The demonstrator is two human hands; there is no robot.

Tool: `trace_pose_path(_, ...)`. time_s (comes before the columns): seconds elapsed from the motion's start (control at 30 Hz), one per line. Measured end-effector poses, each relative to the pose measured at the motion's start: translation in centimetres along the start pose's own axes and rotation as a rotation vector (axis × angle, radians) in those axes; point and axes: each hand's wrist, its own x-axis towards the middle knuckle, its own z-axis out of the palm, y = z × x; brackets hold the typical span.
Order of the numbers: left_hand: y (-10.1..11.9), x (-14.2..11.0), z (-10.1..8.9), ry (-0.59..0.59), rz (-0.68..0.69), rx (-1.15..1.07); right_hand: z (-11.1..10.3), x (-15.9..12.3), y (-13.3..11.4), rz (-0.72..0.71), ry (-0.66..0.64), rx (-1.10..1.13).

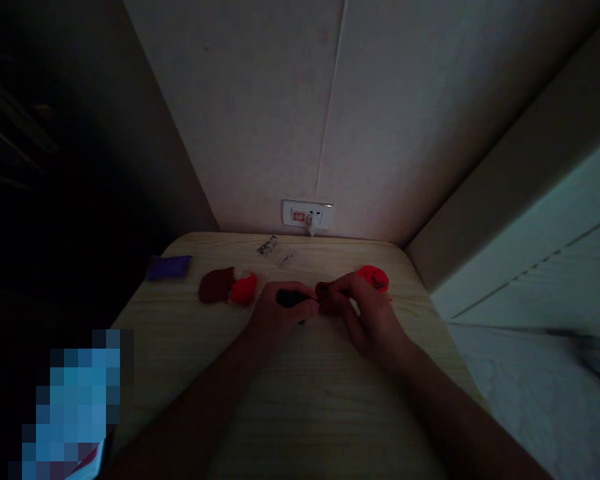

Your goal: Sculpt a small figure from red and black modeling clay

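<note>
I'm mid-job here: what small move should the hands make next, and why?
Perhaps ease the black item slightly toward the dark red piece: the left hand holds the first, the right hand has its fingers on the second, and the hands nearly meet.

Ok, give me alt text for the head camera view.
A left hand holds a black object and a right hand pinches a maroon piece over a wooden table. Nearby lie a purple packet, a brown piece, a red piece, a clear wrapper and a red disc.

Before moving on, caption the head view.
Left hand holds a black object, right hand a maroon piece, at a table.
</note>
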Motion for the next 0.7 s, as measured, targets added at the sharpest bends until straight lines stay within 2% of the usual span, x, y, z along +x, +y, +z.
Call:
trace_pose_path(0.13,0.5,0.1,-0.2,-0.038,-0.010,-0.260,-1.2,0.4,1.4,0.281,0.427,0.064)
trace_pose_path(0.2,1.0,0.1,-0.3,-0.031,-0.011,-0.357,-1.6,0.7,2.0,0.333,0.525,0.105)
trace_pose_path(0.37,2.1,0.4,-0.7,0.103,0.032,-0.404,-1.0,0.8,3.1,0.336,0.394,0.137)
trace_pose_path(0.53,3.4,1.3,-1.1,0.317,0.123,-0.325,-0.2,0.8,3.1,0.424,0.385,0.303)
trace_pose_path(0.7,4.5,2.4,-2.4,0.503,0.038,-0.320,0.6,0.8,2.6,0.456,0.364,0.468)
